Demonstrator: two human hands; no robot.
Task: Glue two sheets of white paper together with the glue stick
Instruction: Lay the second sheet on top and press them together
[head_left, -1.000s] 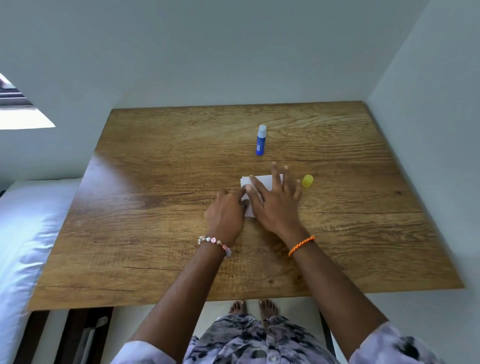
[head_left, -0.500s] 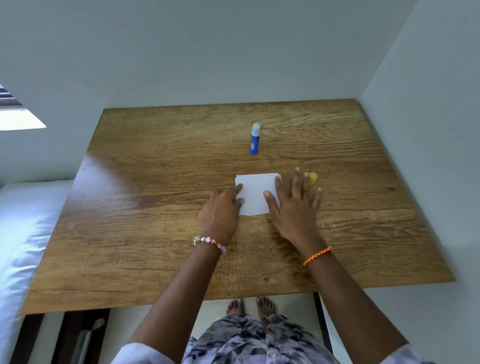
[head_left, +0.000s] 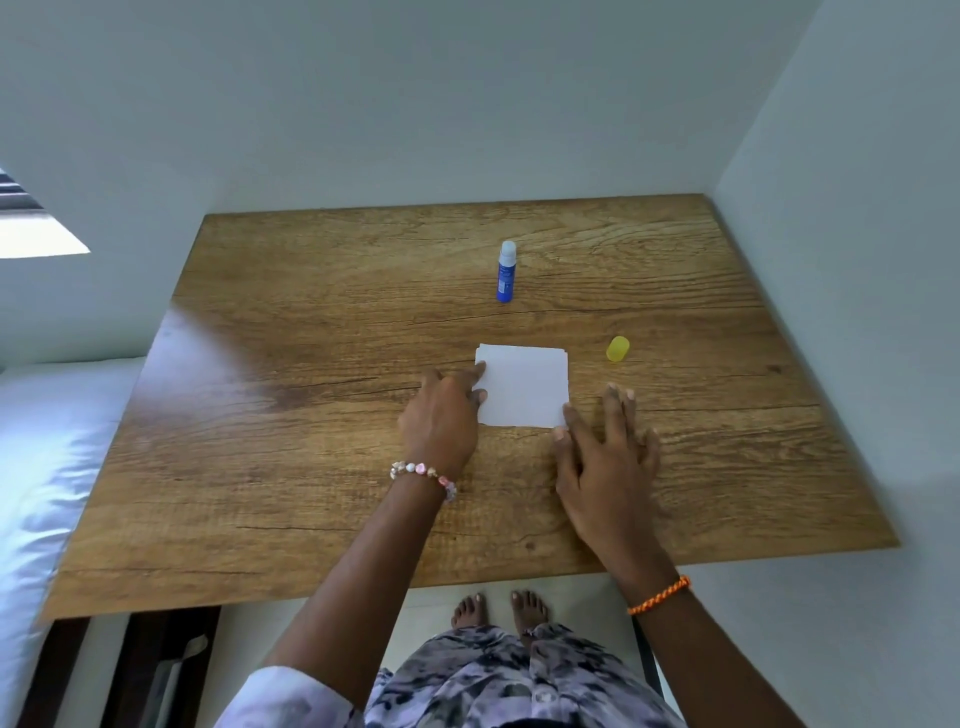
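- Your left hand (head_left: 441, 415) pins the stacked white paper (head_left: 522, 387) mid-table with loosely curled fingertips.
- Your right hand (head_left: 605, 457), fingers spread and empty, should press the lower-right corner evenly.

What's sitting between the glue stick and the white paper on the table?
Nothing; in the head view, only bare wooden table lies between the upright glue stick and the paper. The yellow cap sits off to the right.
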